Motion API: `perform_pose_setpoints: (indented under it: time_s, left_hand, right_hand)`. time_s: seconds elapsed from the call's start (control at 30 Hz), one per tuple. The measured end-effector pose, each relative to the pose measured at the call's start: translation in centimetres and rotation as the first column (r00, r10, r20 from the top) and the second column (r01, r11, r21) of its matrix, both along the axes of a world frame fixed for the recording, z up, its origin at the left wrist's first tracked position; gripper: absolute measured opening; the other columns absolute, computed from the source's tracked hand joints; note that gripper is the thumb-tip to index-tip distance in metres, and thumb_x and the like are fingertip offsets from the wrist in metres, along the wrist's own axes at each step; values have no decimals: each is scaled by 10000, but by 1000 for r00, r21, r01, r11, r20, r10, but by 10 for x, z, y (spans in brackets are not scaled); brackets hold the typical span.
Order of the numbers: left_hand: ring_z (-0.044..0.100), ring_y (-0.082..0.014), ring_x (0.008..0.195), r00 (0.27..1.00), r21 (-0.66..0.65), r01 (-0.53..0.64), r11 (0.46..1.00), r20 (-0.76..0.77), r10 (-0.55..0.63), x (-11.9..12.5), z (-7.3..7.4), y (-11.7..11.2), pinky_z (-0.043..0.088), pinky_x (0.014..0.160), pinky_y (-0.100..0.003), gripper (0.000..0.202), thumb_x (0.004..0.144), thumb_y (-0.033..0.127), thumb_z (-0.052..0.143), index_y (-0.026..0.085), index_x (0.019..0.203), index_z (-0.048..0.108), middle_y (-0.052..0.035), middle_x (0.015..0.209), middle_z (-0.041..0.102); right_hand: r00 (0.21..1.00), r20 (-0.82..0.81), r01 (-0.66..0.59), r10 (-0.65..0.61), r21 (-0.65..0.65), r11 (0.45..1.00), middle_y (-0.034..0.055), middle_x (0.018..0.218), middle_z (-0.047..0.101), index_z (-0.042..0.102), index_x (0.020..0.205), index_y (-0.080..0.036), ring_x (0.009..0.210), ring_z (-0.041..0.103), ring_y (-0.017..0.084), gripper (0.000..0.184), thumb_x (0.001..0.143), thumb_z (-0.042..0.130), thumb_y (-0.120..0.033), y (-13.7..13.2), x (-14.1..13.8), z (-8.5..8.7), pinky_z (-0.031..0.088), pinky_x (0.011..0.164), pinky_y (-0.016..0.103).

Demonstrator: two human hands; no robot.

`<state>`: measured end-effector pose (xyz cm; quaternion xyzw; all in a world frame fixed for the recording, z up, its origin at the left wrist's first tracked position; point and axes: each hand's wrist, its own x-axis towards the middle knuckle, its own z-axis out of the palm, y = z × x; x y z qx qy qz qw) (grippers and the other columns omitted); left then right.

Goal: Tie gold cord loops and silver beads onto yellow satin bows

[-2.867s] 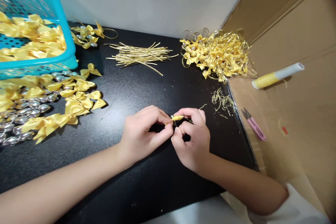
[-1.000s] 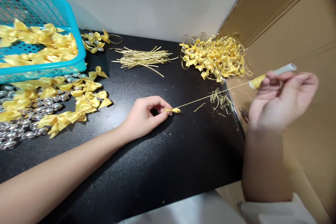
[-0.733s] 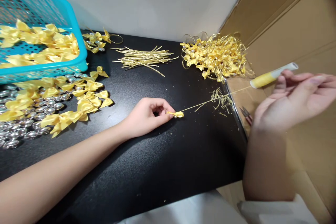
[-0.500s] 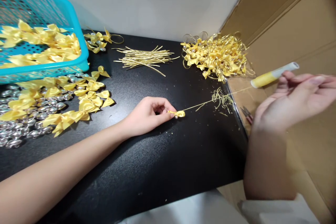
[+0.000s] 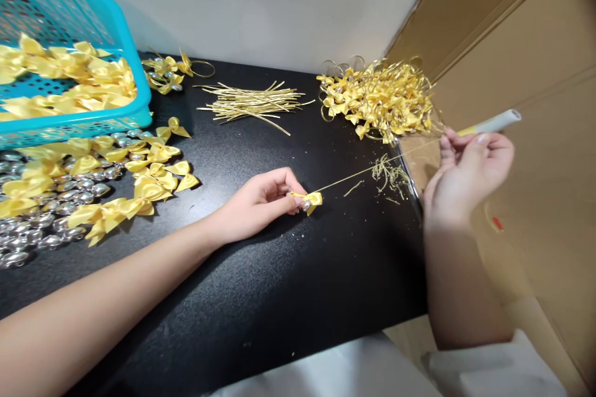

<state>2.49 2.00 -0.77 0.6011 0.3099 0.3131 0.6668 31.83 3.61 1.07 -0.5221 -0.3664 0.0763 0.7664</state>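
Observation:
My left hand rests on the black table and pinches a yellow ribbon bow with a small silver bead at its middle. A thin yellow thread runs taut from the bow up to my right hand. Off the table's right edge, the right thumb and fingers are closed on the thread. Just behind them is a white and yellow thread tube, partly covered by the fingers. Thread scraps lie under the stretched thread.
A turquoise basket of yellow bows stands at the left. Loose bows and silver beads lie before it. Gold wire ties are at the back, beside a heap of finished bows. Cardboard stands at the right.
My right hand has moved left along the thread, and its fingers have closed up. The bow has turned slightly in my left hand, showing its bead more. The scissors are now hidden.

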Motion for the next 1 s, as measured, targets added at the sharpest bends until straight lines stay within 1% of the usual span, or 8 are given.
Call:
perform_pose_setpoints:
  time_s: [0.07,0.17,0.27,0.37,0.5,0.7,0.83,1.0]
  left_hand:
    - [644,-113,657,1000,11,4,1000,23,-4,0,0,0,513,612,-227,71,842,165,645,154,815,581,-27,726,696]
    - [666,-130,700,999,59,35,998,29,-37,-2,-2,0,532,642,-247,64,853,204,650,154,888,632,-52,786,723]
    - [676,-142,725,996,86,90,992,-20,-89,-3,-2,0,540,668,-258,97,867,213,629,140,836,684,-77,815,740]
    - [664,-126,682,994,56,110,992,-35,-108,-4,-1,-1,525,639,-233,63,821,194,672,134,843,675,-54,772,727]
    - [625,-107,609,992,41,100,994,-78,-96,-4,1,-2,493,580,-214,149,741,213,756,130,808,652,-25,705,699]
    - [676,-142,691,990,60,94,994,-115,-87,-4,0,-3,527,628,-239,165,846,282,674,119,827,696,-85,810,752]
    - [691,-142,739,993,23,102,994,-68,-101,-4,-2,-3,541,684,-239,146,876,261,642,131,870,710,-82,840,764]
    - [659,-119,723,994,31,85,996,-72,-83,-3,-2,-2,528,681,-222,153,898,258,617,127,876,693,-64,813,733]
  right_hand:
    - [1000,13,-2,3,-36,999,-34,740,524,429,840,-256,815,685,127,134,942,435,-169,1,-2,-3,547,844,351]
    - [1000,17,-24,25,-31,999,-41,737,512,424,848,-241,801,682,109,127,935,415,-149,2,-3,-5,545,812,309]
    - [1000,13,-25,26,-44,999,-46,736,508,419,857,-228,792,682,91,111,930,403,-146,4,-4,-7,539,790,268]
    - [1000,9,-13,14,-59,998,-53,719,502,415,852,-225,780,685,90,112,931,409,-146,4,-6,-8,539,773,257]
    - [999,-5,-37,37,-29,999,-49,706,513,431,847,-216,761,690,97,121,931,425,-130,5,-7,-9,544,749,257]
    - [1000,3,-5,5,-59,998,-50,688,524,425,825,-232,755,694,103,170,925,400,-97,7,-6,-10,548,754,279]
    - [1000,-8,-6,5,-56,998,-49,682,523,442,825,-235,750,691,109,158,917,413,-109,7,-6,-12,545,756,290]
    - [999,-26,-26,25,-42,999,-53,682,523,442,842,-225,756,693,107,140,919,416,-111,6,-8,-11,537,758,281]
